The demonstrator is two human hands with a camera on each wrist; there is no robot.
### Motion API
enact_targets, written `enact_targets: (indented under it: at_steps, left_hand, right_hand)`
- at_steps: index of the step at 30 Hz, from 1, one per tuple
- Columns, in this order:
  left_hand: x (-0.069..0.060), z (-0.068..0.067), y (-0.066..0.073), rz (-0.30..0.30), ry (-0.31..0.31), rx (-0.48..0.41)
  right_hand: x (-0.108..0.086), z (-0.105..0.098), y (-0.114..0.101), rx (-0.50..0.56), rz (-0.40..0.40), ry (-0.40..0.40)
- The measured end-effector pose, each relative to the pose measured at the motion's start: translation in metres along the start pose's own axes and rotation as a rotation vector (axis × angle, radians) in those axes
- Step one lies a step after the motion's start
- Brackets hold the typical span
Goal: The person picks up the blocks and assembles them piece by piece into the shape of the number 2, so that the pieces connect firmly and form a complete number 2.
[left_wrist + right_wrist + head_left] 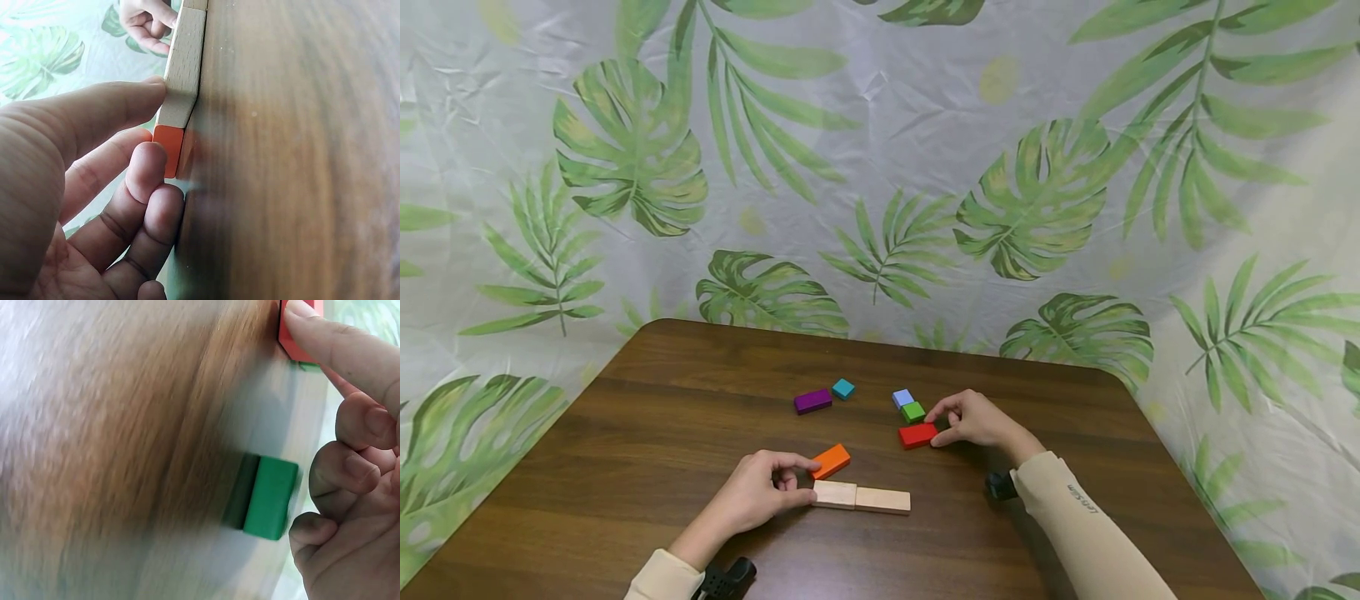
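My left hand (756,492) has its index fingertip on the orange block (831,461) and its thumb at the left end of a plain wooden block (834,495). Whether it pinches either block is unclear. A second wooden block (883,500) continues the row to the right. With thumb and index finger, my right hand (973,421) pinches the right end of the red block (916,435). Just behind that lie a light green block (913,412) and a pale blue block (902,398). In the right wrist view, a dark green block (270,497) stands near the curled fingers.
Farther back on the brown wooden table (715,358) are a purple block (813,402) and a teal block (843,389). A leaf-patterned cloth (880,167) hangs behind the table's far edge.
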State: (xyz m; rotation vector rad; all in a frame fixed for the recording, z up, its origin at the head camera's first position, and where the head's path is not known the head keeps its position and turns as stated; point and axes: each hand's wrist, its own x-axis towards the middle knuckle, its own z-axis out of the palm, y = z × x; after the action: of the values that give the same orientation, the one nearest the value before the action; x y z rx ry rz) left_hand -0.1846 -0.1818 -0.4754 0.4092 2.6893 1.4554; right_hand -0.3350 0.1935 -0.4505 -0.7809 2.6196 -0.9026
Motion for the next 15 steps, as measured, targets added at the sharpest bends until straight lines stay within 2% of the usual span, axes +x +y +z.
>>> enact_targets:
  at_steps: [15]
  left_hand:
    - [0.0, 0.0, 0.0, -0.004, -0.002, -0.001]
  right_hand:
    - [0.012, 0.013, -0.016, 0.015, 0.002, -0.004]
